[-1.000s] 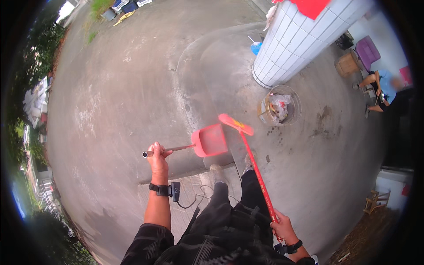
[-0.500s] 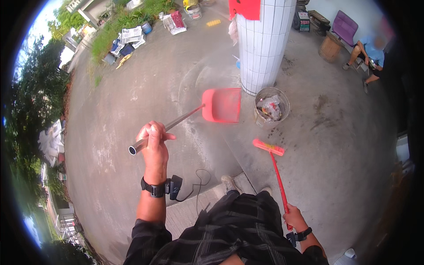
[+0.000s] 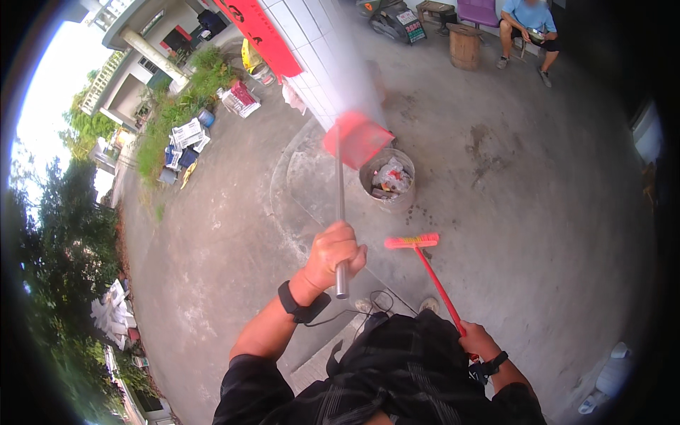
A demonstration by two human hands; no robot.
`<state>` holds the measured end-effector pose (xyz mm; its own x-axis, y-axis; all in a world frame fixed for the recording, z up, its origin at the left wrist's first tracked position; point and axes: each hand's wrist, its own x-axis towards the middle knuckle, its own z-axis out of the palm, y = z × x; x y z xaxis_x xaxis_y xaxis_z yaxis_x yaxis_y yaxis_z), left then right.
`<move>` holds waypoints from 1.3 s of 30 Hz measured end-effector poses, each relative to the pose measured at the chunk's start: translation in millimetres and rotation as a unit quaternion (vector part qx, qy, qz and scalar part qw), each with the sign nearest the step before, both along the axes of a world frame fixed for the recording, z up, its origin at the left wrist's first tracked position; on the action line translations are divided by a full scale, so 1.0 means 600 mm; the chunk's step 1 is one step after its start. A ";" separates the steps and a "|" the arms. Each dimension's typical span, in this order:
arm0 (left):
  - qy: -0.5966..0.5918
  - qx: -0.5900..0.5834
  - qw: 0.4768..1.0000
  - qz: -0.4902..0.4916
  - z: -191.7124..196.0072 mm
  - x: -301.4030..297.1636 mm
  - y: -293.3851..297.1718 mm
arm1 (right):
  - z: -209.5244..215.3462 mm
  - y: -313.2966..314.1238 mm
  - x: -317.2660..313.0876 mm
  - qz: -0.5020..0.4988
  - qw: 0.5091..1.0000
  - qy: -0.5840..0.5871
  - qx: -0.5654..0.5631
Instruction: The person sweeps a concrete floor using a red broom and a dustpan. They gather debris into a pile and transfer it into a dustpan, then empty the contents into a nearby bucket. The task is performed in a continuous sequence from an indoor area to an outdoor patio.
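My left hand [image 3: 333,253] is wrapped round the metal handle of a red long-handled dustpan [image 3: 363,138]. The pan is raised and slightly blurred, close to the tiled pillar and over the near left rim of a bucket of rubbish [image 3: 367,187]. Crumpled plastic and other litter lie inside the bucket. Whether the pan touches the rim I cannot tell. Down at my right side, my right hand [image 3: 479,341] grips the red handle of a broom [image 3: 440,283]. The broom's red head with yellowish bristles is held out ahead of my feet, below the bucket.
A white tiled pillar [image 3: 304,53] with a red paper banner [image 3: 265,35] stands behind the bucket. At the far right a person [image 3: 531,25] sits near a wooden stump [image 3: 465,48]. Stacked papers [image 3: 188,134] lie by the grass. A dark cable [image 3: 379,297] hangs near my feet.
My left hand has moved right, and the dustpan has swung from left of the bucket to its rim, its handle now upright in view. The broom head has turned level. My view has shifted.
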<state>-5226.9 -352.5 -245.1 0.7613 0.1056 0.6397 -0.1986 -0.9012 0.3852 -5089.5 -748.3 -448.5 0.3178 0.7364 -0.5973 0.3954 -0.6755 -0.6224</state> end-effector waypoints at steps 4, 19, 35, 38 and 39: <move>0.059 0.028 0.998 -0.005 -0.043 0.056 -0.030 | 0.047 0.012 0.025 -0.066 0.991 0.107 -0.051; 0.042 0.023 0.999 -0.003 -0.030 0.056 -0.044 | 0.148 0.004 0.059 -0.147 0.953 0.261 -0.040; 0.011 0.058 0.997 0.057 -0.012 -0.006 -0.046 | 0.446 -0.132 0.109 -0.299 0.904 0.306 -0.008; 0.005 0.061 0.997 0.053 -0.022 -0.005 -0.059 | 0.476 -0.134 0.099 -0.312 0.904 0.294 0.011; 0.003 0.068 0.997 0.042 -0.016 0.005 -0.070 | 0.467 -0.131 0.100 -0.307 0.906 0.291 0.024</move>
<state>-5223.7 -394.4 -255.0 0.7571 0.0811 0.6483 -0.1192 -0.9585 0.2590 -5029.7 -827.1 -168.3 0.3186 0.5573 -0.7668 -0.4498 -0.6232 -0.6398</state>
